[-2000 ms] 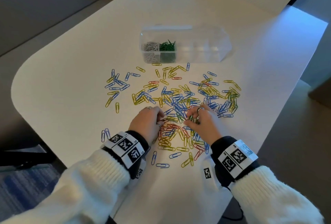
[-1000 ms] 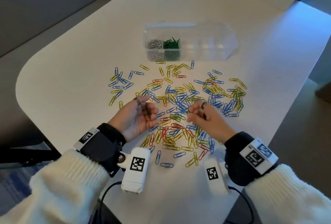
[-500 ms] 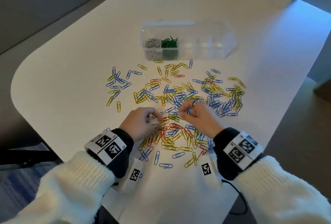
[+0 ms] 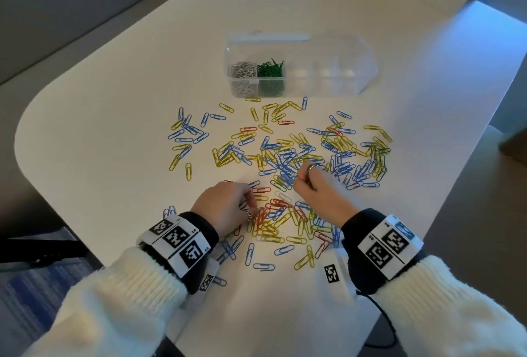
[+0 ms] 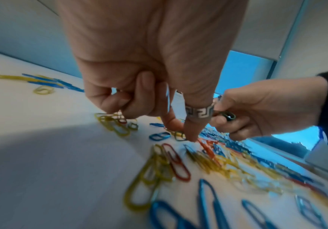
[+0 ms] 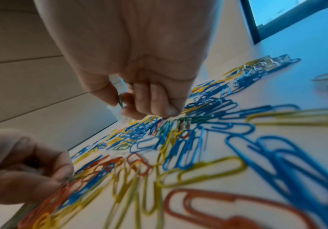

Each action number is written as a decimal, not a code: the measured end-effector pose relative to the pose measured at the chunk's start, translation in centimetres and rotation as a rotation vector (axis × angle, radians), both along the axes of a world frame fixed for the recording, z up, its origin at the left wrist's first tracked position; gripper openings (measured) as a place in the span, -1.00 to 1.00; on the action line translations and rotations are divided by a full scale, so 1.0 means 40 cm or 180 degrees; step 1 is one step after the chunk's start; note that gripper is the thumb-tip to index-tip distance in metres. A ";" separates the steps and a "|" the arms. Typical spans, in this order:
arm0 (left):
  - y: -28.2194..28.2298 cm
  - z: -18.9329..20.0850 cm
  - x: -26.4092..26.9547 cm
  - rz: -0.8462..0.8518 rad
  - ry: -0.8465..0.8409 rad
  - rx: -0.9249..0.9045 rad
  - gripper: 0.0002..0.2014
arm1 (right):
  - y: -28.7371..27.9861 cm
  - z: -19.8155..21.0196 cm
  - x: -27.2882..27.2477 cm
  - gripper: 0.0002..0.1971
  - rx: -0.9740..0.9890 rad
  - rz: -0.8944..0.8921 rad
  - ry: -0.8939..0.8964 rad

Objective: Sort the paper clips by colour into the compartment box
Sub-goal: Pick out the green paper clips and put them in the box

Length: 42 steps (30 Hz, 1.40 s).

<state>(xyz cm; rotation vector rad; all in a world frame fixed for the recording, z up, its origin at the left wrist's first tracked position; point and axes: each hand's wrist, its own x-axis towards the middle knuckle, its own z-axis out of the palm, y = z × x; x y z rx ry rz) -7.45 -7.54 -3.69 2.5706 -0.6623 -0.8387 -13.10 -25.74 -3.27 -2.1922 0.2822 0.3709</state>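
Blue, yellow and red paper clips (image 4: 285, 157) lie scattered over the white table (image 4: 114, 128). Beyond them stands the clear compartment box (image 4: 328, 71), with white clips (image 4: 243, 75) in its leftmost cell and green clips (image 4: 270, 74) in the cell beside it. My left hand (image 4: 252, 205) is palm down at the near red cluster (image 4: 273, 208). Its thumb and forefinger (image 5: 191, 134) pinch at a clip in the pile, and its other fingers are curled in. My right hand (image 4: 299, 182) hovers over the blue heap and pinches a green clip (image 6: 120, 100) between thumb and forefinger.
The table's curved edge (image 4: 31, 162) runs close on the left and the straight edge (image 4: 456, 185) on the right. More loose clips (image 4: 263, 266) lie near my wrists. The box's right-hand cells (image 4: 342, 71) look empty.
My left hand has turned from palm up to palm down and dropped back onto the near pile. My right hand has shifted a little farther into the blue heap.
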 end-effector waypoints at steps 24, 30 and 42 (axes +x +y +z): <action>0.060 0.037 0.035 0.3109 0.3445 -0.2895 -0.63 | 0.055 -0.015 0.044 -0.82 -0.1532 0.0540 0.0008; 0.064 0.028 0.026 0.3424 0.3562 -0.3256 -0.49 | 0.034 0.026 0.012 -0.86 0.0144 -0.0044 -0.0048; -0.045 0.008 -0.041 0.3047 0.4272 -0.3415 -0.52 | 0.152 0.086 -0.020 -0.88 -0.0451 0.0292 -0.0334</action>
